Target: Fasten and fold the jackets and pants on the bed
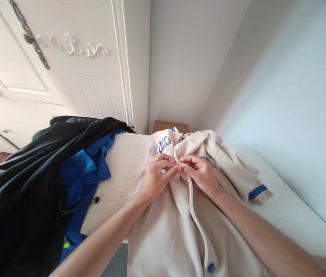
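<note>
A cream button-front shirt (163, 231) lies over a pale board and hangs down toward me. Blue embroidery (163, 144) marks its chest, and a blue band (257, 191) crosses the sleeve end at the right. My left hand (160, 172) pinches the front edge of the shirt near the top. Right beside it, my right hand (198, 172) pinches the same edge, and the fingertips of both hands meet there. Whatever sits between the fingertips is hidden. Lower on the front strip is a round blue button (211, 267).
Black clothing (33, 184) and a blue garment (86, 165) with a drawcord lie heaped at the left. The pale board (124, 161) runs beneath the clothes. A white cabinet (93, 92) stands behind, a wall (295, 96) at the right, and a brown wooden piece (170, 126) at the back.
</note>
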Available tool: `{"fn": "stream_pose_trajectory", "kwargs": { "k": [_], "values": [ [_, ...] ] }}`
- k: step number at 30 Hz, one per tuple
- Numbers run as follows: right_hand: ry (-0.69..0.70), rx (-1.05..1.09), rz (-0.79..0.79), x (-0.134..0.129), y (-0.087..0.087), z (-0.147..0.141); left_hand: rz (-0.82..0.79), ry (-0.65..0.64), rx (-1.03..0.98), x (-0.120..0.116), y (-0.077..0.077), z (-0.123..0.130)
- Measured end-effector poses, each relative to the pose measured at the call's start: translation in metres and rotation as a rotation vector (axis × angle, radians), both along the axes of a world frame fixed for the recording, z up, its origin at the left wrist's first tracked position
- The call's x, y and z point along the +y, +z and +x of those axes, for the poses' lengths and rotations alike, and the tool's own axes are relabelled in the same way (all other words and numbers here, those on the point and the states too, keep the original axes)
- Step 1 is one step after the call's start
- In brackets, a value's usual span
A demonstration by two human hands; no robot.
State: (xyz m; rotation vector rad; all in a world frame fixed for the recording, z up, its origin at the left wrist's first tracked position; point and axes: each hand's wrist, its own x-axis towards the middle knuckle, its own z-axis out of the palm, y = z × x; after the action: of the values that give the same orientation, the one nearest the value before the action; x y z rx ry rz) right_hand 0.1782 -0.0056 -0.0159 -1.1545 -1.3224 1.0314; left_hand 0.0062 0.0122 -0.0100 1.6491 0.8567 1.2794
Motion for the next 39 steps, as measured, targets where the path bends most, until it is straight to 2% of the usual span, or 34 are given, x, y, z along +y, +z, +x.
{"fn": "stream_pose_trajectory", "kwargs": {
  "k": [16, 22, 26, 30, 39],
  "values": [
    [-0.016, -0.05, 0.011, -0.001, -0.001, -0.003, 0.012, 0.06, 0.048, -0.002, 0.002, 0.001],
    [0.012, -0.002, -0.051, -0.001, 0.0, -0.001, -0.024, 0.001, -0.018, 0.0, 0.003, -0.001],
    [0.029, 0.021, -0.072, -0.001, 0.006, 0.001, -0.127, -0.032, -0.042, 0.001, 0.008, -0.006],
    [-0.004, 0.017, -0.094, -0.002, 0.011, 0.001, -0.212, 0.04, -0.101, 0.004, 0.009, -0.012],
    [-0.022, 0.056, -0.103, -0.004, 0.013, 0.002, -0.193, 0.138, -0.009, 0.007, 0.013, -0.018]
  ]
}}
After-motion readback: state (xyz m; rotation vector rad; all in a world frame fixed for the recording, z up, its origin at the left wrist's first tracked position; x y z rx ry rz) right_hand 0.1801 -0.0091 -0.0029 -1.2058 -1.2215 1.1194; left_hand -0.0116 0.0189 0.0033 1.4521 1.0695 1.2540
